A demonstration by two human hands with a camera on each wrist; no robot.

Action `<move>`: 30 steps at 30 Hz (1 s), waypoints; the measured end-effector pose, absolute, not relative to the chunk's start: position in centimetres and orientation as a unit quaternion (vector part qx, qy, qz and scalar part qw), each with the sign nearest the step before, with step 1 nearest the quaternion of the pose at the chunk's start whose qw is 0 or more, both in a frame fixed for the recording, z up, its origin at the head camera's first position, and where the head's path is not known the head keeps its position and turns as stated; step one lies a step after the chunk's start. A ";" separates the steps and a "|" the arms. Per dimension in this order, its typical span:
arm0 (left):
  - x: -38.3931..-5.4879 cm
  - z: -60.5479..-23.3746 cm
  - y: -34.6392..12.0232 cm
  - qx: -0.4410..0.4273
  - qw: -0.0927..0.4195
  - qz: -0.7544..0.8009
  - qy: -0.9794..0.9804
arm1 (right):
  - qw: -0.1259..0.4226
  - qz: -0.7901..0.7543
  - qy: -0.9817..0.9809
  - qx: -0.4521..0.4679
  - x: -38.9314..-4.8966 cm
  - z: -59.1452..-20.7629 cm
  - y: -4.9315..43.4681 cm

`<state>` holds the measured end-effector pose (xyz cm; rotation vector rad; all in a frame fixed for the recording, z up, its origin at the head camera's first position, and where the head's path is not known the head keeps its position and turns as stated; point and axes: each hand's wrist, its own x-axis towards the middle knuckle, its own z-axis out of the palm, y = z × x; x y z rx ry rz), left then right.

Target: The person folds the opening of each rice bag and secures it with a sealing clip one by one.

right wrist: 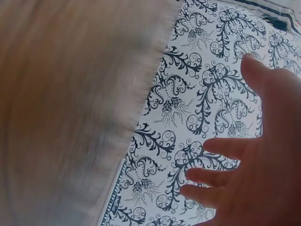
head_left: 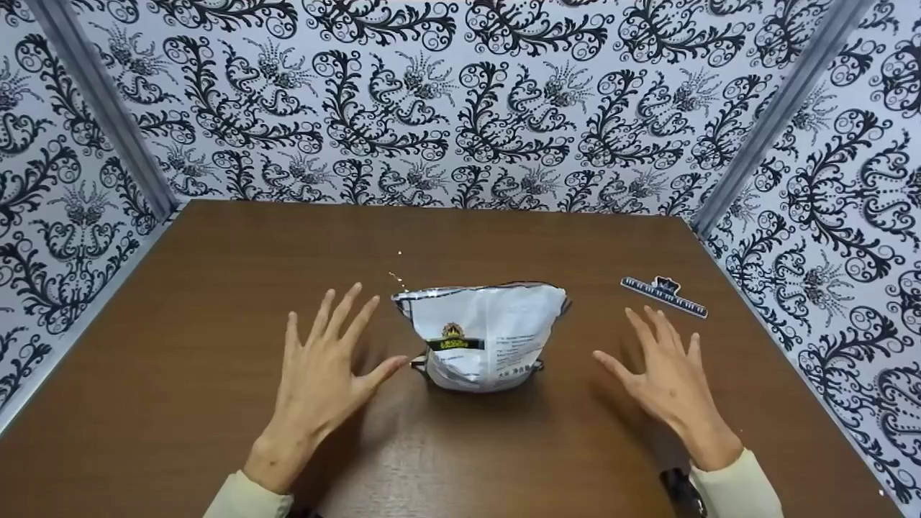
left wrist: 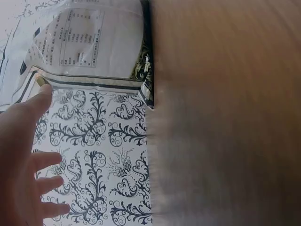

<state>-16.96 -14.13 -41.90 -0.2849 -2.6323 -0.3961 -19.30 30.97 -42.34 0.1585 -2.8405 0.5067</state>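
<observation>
A white printed rice bag (head_left: pixel 496 331) stands upright in the middle of the brown table, its wide top edge leaning back. My left hand (head_left: pixel 316 374) is spread to the left of it, the thumb tip very near the bag's lower left corner; whether they touch I cannot tell. In the left wrist view the bag (left wrist: pixel 84 42) shows a printed table and dark striped edge beside my thumb. To the right, apart from the bag, my right hand (head_left: pixel 665 385) hovers with fingers spread and holds nothing. Beyond its fingertips lies a long dark blue and white bag clip (head_left: pixel 665 295).
A few pale specks (head_left: pixel 399 279) lie on the brown table (head_left: pixel 288 237) behind the bag's left corner. Patterned black-and-white walls (head_left: pixel 446 101) with grey corner posts (head_left: pixel 784 115) enclose the table at the back and sides.
</observation>
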 end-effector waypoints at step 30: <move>-17.8 -37.7 -10.2 -0.181 0.352 -0.285 -0.873 | 0.263 0.278 -0.914 0.133 -19.2 -42.1 28.1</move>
